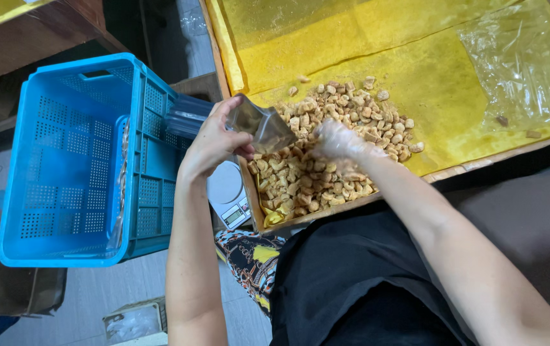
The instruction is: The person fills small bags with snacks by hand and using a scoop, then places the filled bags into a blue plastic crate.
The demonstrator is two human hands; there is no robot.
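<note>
Both hands work over the snack pile (326, 150); left hand (214, 144) grips a small clear bag (263, 125) tilted mouth-down for filling; gloved right hand (339, 142) cups pieces, scooping toward it.

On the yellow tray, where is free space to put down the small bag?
Bare yellow lining lies beyond the snack pile, and between pile and clear plastic sheet. Crowded: the near edge, where left hand holds the pouch and gloved right hand digs.
</note>
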